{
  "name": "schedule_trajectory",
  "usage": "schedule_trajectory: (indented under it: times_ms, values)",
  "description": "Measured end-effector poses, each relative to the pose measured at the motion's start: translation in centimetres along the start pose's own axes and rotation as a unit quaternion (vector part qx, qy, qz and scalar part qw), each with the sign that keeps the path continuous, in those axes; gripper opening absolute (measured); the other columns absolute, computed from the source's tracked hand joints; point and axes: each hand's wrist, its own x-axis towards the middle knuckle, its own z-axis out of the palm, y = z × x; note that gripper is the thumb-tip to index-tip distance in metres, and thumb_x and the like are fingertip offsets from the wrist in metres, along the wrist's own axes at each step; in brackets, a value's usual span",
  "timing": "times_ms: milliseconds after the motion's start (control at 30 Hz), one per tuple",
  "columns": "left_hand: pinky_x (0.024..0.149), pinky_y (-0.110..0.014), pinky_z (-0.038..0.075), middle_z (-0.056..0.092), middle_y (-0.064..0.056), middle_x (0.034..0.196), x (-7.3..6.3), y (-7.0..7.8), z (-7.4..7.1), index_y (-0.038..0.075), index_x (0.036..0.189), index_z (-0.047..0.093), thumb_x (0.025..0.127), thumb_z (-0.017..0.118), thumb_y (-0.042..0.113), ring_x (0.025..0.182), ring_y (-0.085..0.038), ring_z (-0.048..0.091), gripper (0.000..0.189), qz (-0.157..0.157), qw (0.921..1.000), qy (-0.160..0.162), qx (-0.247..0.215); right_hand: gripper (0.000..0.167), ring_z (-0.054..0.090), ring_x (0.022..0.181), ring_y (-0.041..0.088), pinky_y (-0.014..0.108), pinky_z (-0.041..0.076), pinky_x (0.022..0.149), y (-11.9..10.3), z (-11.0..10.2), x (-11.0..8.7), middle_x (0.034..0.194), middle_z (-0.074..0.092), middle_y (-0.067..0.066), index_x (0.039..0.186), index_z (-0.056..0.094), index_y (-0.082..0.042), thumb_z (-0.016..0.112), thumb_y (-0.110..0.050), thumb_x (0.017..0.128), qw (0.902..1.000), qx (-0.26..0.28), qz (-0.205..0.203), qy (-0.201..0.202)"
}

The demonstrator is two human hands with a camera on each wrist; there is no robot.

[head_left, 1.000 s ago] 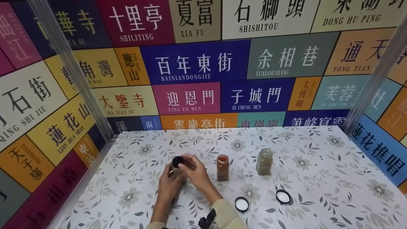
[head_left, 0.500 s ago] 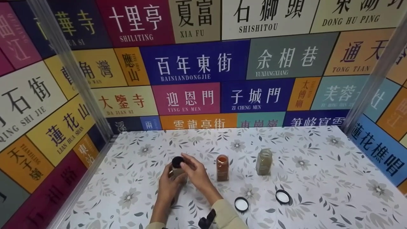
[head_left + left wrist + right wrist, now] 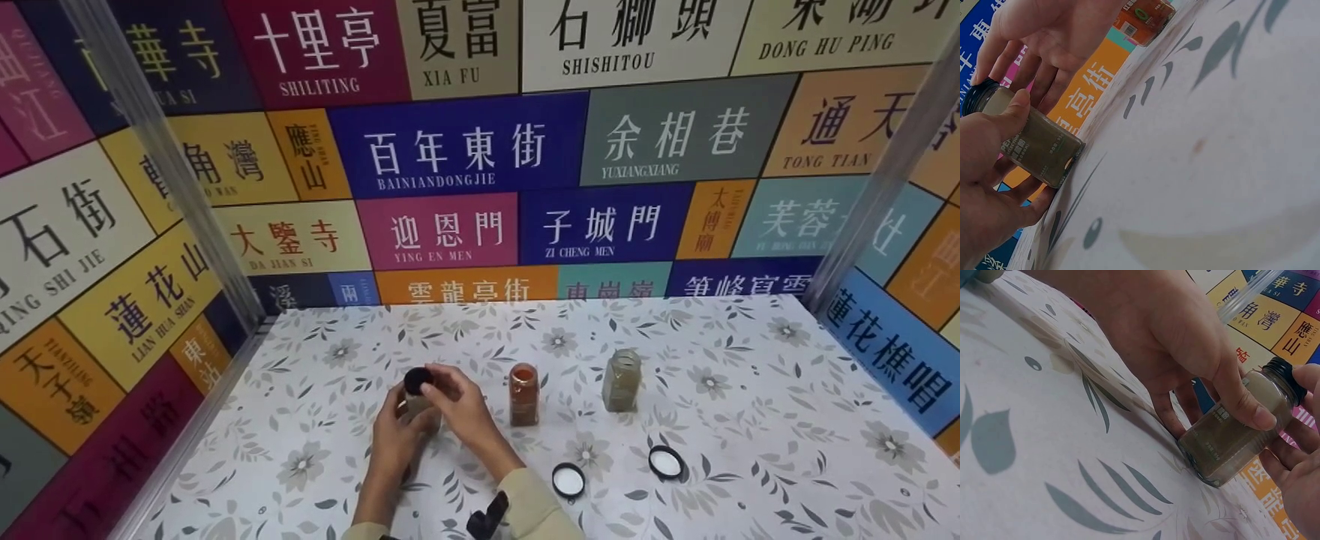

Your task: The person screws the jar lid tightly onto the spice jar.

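Observation:
A glass jar of grey-brown powder (image 3: 1044, 146) stands at the left of the table, its black screw cap (image 3: 418, 381) on its mouth. My left hand (image 3: 401, 431) grips the jar's body, thumb along the printed side. With thumb and fingers, my right hand (image 3: 463, 405) pinches the cap from above. In the right wrist view the powder jar (image 3: 1230, 439) has its base at the tabletop, and the black cap (image 3: 1283, 374) sits under the right thumb.
Right of my hands stand an uncapped jar of orange-red powder (image 3: 524, 397) and an uncapped jar of greenish powder (image 3: 623, 384). Two black lids, one nearer (image 3: 568, 481) and one further right (image 3: 666, 463), lie white side up on the flowered tabletop (image 3: 780, 420). Sign-covered walls (image 3: 457, 150) enclose the back and sides.
Both hands keep the same hold on the jar and cap, with only slight finger motion at the cap. The other jars and lids have not moved.

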Motion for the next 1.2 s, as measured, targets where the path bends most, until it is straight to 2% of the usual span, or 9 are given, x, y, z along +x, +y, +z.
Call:
schedule_trajectory:
  times_ms: [100,333,600,900,1200]
  values:
    - [0.114,-0.054,0.042,0.045,-0.022,0.153,-0.04,0.02,-0.04,0.011,0.148,0.046,0.088,0.074,0.015,0.137,-0.043,0.049,0.066,0.003,1.0,0.001,0.008,0.04,0.062,0.123,0.03,0.021,0.05,0.102,0.02,0.05,0.03,0.13,0.065,0.021,0.132,0.058,0.002,0.066,-0.014,0.096,1.0,0.001,-0.003,0.0]
    - [0.114,-0.053,0.043,0.045,-0.023,0.152,0.08,0.08,-0.03,0.011,0.147,0.046,0.087,0.076,0.019,0.136,-0.044,0.049,0.067,-0.002,0.9999,0.007,0.01,0.042,0.062,0.124,0.032,0.017,0.051,0.096,-0.14,0.2,-0.07,0.132,0.064,0.023,0.133,0.057,0.002,0.067,-0.013,0.096,0.9998,0.018,0.004,0.004]
    - [0.114,-0.054,0.042,0.045,-0.022,0.153,0.1,0.02,0.0,0.012,0.146,0.047,0.087,0.076,0.016,0.137,-0.043,0.048,0.066,0.0,1.0,0.005,0.003,0.043,0.057,0.131,0.032,0.024,0.049,0.106,-0.29,0.09,-0.05,0.14,0.059,0.021,0.138,0.056,0.0,0.063,-0.015,0.098,1.0,-0.003,0.001,-0.002]
    - [0.113,-0.054,0.043,0.044,-0.021,0.155,-0.01,-0.09,0.0,0.014,0.147,0.047,0.087,0.076,0.019,0.138,-0.044,0.048,0.067,-0.009,0.9999,0.005,0.005,0.04,0.06,0.127,0.03,0.017,0.048,0.101,0.14,0.09,-0.07,0.135,0.063,0.019,0.134,0.061,-0.003,0.067,-0.015,0.096,1.0,-0.008,0.001,0.0]
    - [0.106,-0.05,0.05,0.049,-0.022,0.15,0.05,0.08,0.0,0.012,0.146,0.048,0.087,0.076,0.016,0.132,-0.043,0.054,0.065,0.009,0.9999,0.008,-0.003,0.039,0.063,0.12,0.03,0.017,0.05,0.096,0.11,0.02,0.03,0.127,0.066,0.02,0.131,0.06,-0.002,0.069,-0.014,0.095,1.0,0.004,-0.005,-0.005]
